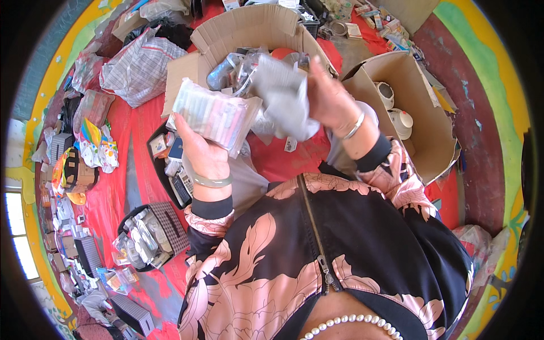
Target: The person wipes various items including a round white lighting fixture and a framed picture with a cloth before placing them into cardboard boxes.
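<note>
My left hand [205, 154] is closed round the lower edge of a clear plastic pack of pastel-coloured sticks [214, 116]; I cannot tell whether they are chalk or pens. Against my right hand [334, 105] hangs a crumpled grey cloth [280, 93]. Motion blurs both the cloth and the fingers, but the hand appears to grip the cloth's right side. Both hands are raised above the near side of an open cardboard box [243, 27]. Inside that box lie a blue bottle-like item [223, 72] and other mixed goods, partly hidden by the cloth.
At right stands another cardboard box [430, 127] holding white round containers [401, 122]. A dark bin [180, 187] of small items sits by my left forearm, and a patterned basket [173, 226] of bottles lies nearer. A checked bag [141, 67] rests at the far left.
</note>
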Available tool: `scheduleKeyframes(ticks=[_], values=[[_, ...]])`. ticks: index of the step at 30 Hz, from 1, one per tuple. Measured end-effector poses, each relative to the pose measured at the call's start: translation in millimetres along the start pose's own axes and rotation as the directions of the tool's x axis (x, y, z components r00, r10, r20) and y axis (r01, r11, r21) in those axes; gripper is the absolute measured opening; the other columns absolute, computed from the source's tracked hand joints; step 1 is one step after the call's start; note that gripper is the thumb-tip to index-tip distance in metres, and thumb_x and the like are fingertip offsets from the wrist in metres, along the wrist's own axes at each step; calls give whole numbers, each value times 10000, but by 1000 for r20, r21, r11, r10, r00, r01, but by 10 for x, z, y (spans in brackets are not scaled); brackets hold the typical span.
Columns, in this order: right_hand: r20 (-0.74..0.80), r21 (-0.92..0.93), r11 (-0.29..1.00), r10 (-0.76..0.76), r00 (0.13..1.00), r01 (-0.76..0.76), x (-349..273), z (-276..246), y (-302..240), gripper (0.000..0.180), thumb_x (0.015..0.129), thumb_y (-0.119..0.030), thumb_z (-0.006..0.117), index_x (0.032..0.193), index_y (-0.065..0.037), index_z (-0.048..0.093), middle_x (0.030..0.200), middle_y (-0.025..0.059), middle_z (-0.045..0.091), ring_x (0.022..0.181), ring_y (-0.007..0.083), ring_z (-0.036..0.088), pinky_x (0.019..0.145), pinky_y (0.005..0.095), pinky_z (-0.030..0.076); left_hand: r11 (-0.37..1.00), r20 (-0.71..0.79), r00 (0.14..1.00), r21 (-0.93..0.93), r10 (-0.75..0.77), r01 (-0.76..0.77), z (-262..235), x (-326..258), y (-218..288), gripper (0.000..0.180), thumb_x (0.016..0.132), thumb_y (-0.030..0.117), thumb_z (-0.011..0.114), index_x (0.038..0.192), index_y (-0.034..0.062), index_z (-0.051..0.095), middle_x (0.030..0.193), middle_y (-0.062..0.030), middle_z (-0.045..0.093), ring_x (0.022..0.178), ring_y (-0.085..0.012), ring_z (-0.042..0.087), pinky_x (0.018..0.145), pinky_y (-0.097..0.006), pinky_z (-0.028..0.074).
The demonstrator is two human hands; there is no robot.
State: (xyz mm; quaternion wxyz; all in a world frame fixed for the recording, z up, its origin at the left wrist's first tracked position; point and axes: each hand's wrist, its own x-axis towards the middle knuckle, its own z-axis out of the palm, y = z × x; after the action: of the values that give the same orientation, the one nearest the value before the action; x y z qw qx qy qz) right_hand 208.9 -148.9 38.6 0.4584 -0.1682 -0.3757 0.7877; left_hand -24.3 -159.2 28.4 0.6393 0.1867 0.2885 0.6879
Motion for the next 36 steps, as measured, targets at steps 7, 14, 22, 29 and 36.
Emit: scheduleKeyframes(ticks=[7,14,22,29,36], values=[[-352,178,938,-221,909,297,295,488,804,662,889,-270,573,1418,-136,198,1289,62,413,1138,175,425,953,305,368,980,68,982,75,178,-183,421,-178,-311,628,903,548,370,1267,38,404,1188,-111,514,1070,-254,520,931,-395,408],[-346,348,901,-132,929,258,289,490,807,496,869,-373,579,1253,-88,448,1177,75,543,1051,204,518,939,342,408,989,18,989,-21,149,-149,467,-107,-369,582,918,522,340,1275,69,422,1216,-94,522,1101,-264,514,961,-401,385],[-397,394,888,-66,916,235,284,299,813,477,928,-432,423,1201,-45,485,1154,108,566,1043,245,543,943,385,424,983,73,981,-52,180,-177,363,-83,-467,578,912,520,370,1282,79,416,1241,-85,503,1114,-261,506,963,-417,385],[-421,440,868,-27,907,231,343,-60,564,494,952,-447,323,1187,-41,478,1134,143,561,1033,276,548,932,426,427,992,9,992,-34,125,-124,245,-122,-440,596,883,529,440,1289,95,406,1236,-81,499,1113,-270,507,952,-439,397],[-129,-56,961,-276,953,270,0,291,175,394,899,-294,500,1176,-14,505,1087,123,590,994,262,570,876,360,449,980,87,977,19,196,-198,284,-200,-123,609,890,546,382,1290,88,404,1239,-89,495,1103,-278,515,920,-442,424]])
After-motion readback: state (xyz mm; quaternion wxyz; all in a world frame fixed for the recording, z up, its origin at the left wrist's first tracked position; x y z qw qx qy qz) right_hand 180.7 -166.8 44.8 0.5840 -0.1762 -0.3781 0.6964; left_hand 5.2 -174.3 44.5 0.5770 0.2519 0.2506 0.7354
